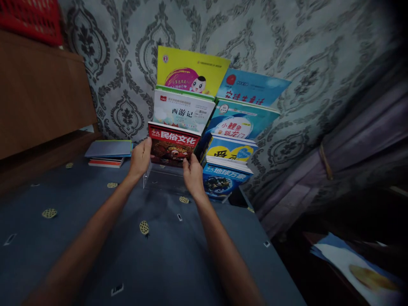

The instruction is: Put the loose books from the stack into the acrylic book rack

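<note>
Both hands grip a red-covered book (174, 146) by its sides, just above the front of a clear plastic book stand (165, 179). My left hand (141, 158) is at its left edge, fingers mostly behind the book. At its lower right edge my right hand (193, 173) has the thumb in front. Behind it, a white book (181, 111) and a taller yellow-green book (191, 68) stand in tiers. To the right, another column holds a dark blue book (223, 180), a yellow-and-blue book (229, 148), a teal book (242, 119) and a light blue book (255, 87).
A small stack of books (108, 149) lies at the back left on the blue patterned cloth (111, 238). A wooden cabinet (44, 93) with a red basket (30, 19) borders the left. Patterned wallpaper rises behind; a tied curtain (296, 178) hangs right.
</note>
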`<state>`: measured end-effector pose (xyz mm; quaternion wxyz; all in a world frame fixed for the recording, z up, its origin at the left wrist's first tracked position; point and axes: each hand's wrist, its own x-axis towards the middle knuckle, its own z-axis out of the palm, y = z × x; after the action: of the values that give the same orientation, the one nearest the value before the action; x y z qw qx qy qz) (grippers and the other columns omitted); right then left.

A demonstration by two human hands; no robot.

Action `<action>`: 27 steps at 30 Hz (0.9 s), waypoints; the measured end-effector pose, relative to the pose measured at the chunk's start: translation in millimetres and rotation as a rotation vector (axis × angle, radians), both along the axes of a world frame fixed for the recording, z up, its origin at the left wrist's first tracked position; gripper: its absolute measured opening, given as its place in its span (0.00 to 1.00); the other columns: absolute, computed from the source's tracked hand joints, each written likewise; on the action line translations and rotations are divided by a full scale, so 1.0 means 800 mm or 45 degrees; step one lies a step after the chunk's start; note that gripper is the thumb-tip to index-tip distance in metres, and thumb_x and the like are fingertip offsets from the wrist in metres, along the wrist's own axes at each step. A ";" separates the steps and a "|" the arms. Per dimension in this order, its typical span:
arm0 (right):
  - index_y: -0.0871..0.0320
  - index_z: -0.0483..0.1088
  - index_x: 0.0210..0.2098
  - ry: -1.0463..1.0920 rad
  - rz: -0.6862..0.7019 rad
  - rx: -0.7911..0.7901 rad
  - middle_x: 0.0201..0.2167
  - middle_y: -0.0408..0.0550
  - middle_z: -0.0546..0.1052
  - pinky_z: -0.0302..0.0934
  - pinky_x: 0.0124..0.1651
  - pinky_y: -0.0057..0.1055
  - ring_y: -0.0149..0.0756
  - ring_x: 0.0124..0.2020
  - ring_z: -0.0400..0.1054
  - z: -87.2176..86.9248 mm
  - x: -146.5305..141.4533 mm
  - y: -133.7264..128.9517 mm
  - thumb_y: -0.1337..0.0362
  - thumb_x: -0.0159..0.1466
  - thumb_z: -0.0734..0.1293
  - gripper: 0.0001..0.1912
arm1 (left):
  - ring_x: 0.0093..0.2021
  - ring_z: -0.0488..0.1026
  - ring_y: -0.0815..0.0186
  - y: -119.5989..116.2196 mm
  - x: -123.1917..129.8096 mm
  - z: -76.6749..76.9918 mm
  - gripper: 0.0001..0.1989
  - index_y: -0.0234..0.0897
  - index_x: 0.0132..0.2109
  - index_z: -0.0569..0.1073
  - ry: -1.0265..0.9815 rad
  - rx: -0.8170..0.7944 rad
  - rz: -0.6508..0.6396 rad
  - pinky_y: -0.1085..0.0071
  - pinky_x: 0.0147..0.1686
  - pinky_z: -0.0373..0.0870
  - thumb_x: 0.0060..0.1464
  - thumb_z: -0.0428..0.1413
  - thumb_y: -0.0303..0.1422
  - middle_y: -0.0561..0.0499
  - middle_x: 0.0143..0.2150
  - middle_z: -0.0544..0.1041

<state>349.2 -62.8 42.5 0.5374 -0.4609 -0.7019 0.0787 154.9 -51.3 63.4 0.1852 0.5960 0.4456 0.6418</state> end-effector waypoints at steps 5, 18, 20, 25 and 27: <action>0.63 0.67 0.57 -0.006 -0.035 0.009 0.51 0.61 0.77 0.67 0.55 0.45 0.48 0.50 0.73 -0.007 0.005 0.006 0.65 0.68 0.57 0.20 | 0.39 0.72 0.59 -0.005 0.003 0.005 0.20 0.38 0.32 0.71 0.475 0.123 0.338 0.65 0.46 0.69 0.67 0.43 0.41 0.46 0.33 0.74; 0.65 0.60 0.66 -0.087 -0.185 0.066 0.51 0.63 0.73 0.63 0.59 0.50 0.52 0.54 0.68 -0.013 -0.011 -0.003 0.64 0.68 0.57 0.28 | 0.35 0.72 0.62 0.003 -0.003 0.001 0.06 0.39 0.35 0.70 0.433 0.076 0.362 0.68 0.38 0.64 0.60 0.51 0.34 0.50 0.33 0.75; 0.65 0.60 0.65 -0.107 -0.206 0.065 0.50 0.63 0.73 0.63 0.58 0.50 0.52 0.53 0.68 -0.011 -0.013 -0.005 0.64 0.68 0.57 0.28 | 0.35 0.72 0.62 0.002 -0.004 0.001 0.06 0.39 0.35 0.70 0.441 0.063 0.373 0.68 0.38 0.64 0.60 0.51 0.34 0.50 0.33 0.75; 0.65 0.62 0.64 -0.136 -0.208 0.054 0.50 0.63 0.73 0.63 0.58 0.50 0.53 0.53 0.68 -0.009 -0.016 -0.009 0.64 0.67 0.58 0.27 | 0.35 0.72 0.62 0.003 -0.006 0.002 0.06 0.39 0.34 0.69 0.436 0.056 0.380 0.68 0.37 0.64 0.59 0.51 0.34 0.50 0.33 0.75; 0.64 0.62 0.64 -0.124 -0.206 0.068 0.49 0.63 0.73 0.64 0.57 0.50 0.53 0.53 0.68 -0.010 -0.016 -0.008 0.64 0.66 0.59 0.27 | 0.35 0.72 0.62 0.004 -0.006 0.001 0.06 0.39 0.34 0.69 0.436 0.054 0.365 0.68 0.37 0.65 0.60 0.51 0.34 0.50 0.32 0.74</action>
<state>336.4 -69.5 34.5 0.5193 -0.5048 -0.6896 -0.0064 149.7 -48.5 64.5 0.0012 0.6304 0.5372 0.5604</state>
